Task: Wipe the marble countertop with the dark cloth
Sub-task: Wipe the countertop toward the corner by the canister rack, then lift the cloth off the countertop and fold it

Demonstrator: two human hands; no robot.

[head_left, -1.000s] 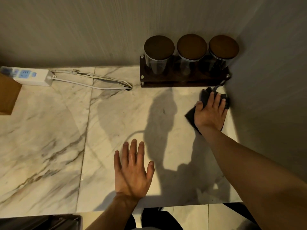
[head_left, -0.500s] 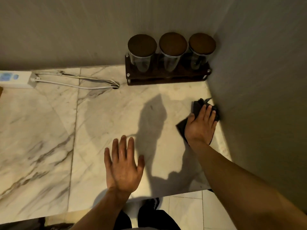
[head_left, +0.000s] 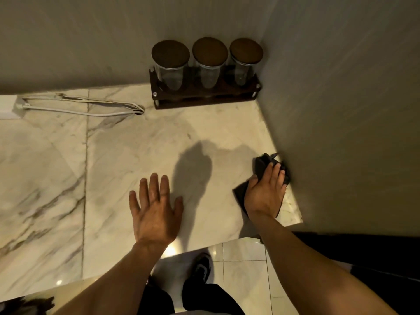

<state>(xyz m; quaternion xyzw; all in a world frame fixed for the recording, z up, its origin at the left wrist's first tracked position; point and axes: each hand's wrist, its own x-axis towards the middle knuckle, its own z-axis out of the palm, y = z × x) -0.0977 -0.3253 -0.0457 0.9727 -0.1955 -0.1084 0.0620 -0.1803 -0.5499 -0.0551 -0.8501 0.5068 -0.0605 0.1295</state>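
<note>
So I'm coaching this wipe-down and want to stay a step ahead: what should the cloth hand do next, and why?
Probably sweep the dark cloth left, away from the side wall. The right hand has it pressed against that wall near the front edge, while open marble countertop lies unwiped to the left.

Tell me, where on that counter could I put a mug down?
The widest bare patch of the counter lies left of the left hand, below the white cable. Another lies between the jar rack and both hands. It is crowded by the right wall, where the right hand presses the cloth, and at the back corner with the jars.
</note>
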